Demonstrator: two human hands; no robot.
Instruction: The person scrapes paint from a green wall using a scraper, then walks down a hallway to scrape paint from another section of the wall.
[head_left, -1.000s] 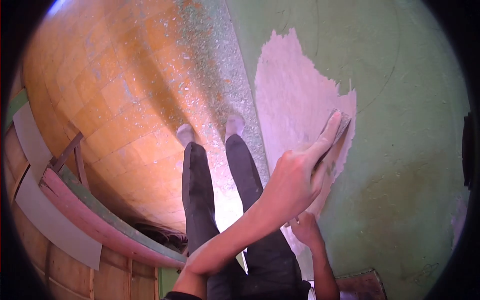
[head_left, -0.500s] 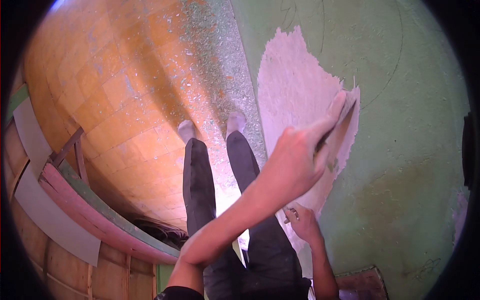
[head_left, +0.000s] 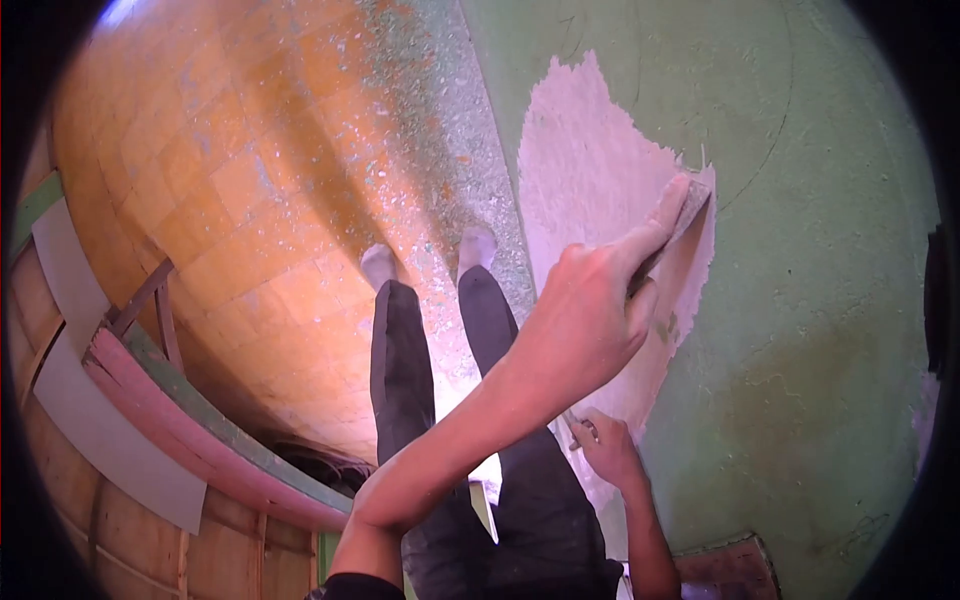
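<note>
My left hand (head_left: pixel 590 315) reaches across from the lower left and is closed around a scraper (head_left: pixel 693 208), its index finger stretched along the tool. The scraper's grey flat blade lies against the upper right edge of a pale, bare patch (head_left: pixel 590 150) on the green wall (head_left: pixel 800 230). Most of its grip is hidden by my fingers. Lower down, my right hand (head_left: pixel 608 447) is closed beside the lower part of the patch, with a ring-like band on one finger. What it may hold is too small to make out.
Green paint flakes (head_left: pixel 420 110) cover the orange tiled floor (head_left: pixel 240 190) along the wall's base. My feet (head_left: pixel 478 247) stand among them. At left is a curved pink and green wooden edge (head_left: pixel 200 430) near grey panels (head_left: pixel 110 440). A brownish framed object (head_left: pixel 735 565) lies bottom right.
My left hand and the scraper have shifted very slightly left and up along the patch's edge. The blade is tilted a little differently. My right hand stays about where it was.
</note>
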